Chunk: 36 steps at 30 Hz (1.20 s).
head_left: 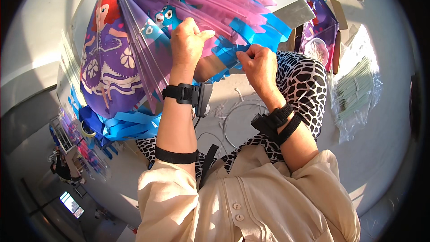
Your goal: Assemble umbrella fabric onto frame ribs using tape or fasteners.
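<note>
Printed fabric [105, 58]: purple, spread over the upper left of the frame.
Left hand [186, 42]: mine, upper centre, thumb out over the pink film [215, 9]; I cannot tell whether it grips.
Pink film: upper centre, folded; if I slacken, its folds might slip.
Blue strips [225, 52]: just above centre, overlapping; tugging too hard could crease or tear them.
Right hand [260, 65]: mine, pinching their edge.
Bagged rods [356, 87]: far right.
</note>
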Motion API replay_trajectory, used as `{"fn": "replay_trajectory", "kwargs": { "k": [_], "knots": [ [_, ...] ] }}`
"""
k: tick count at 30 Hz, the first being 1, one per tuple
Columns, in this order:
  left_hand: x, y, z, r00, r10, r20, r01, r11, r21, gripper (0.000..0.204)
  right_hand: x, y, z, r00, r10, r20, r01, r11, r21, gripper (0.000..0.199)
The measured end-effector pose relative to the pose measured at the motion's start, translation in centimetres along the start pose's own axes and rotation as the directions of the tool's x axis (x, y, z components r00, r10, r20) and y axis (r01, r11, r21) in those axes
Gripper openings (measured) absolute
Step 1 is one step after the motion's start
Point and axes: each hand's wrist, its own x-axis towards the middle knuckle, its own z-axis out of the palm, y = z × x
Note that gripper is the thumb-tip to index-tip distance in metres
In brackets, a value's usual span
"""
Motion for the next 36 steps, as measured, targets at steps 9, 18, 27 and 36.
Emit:
{"fn": "replay_trajectory", "kwargs": {
  "k": [9,18,27,36],
  "knots": [
    [-0.9,-0.5,-0.5,0.976,0.037,-0.213,-0.055,0.995,-0.078,0.032,-0.3,0.0,-0.7,0.994,-0.11,0.009,0.111,0.984,-0.138,0.027],
    [-11.5,-5.0,-8.9,0.914,-0.255,-0.315,0.291,0.954,0.071,0.013,-3.8,-1.8,-1.2,0.67,-0.742,0.011,0.739,0.666,-0.102,0.014],
    [-13.2,-7.1,-6.3,0.888,-0.4,-0.225,0.389,0.916,-0.095,0.021,-5.8,-5.2,7.5,0.721,-0.669,0.18,0.689,0.721,-0.077,0.022],
    [-13.0,-4.4,-8.4,0.807,-0.587,0.057,0.521,0.664,-0.535,0.023,-4.4,-6.8,6.0,0.792,-0.339,0.507,0.129,0.906,0.404,0.014]
  ]
}}
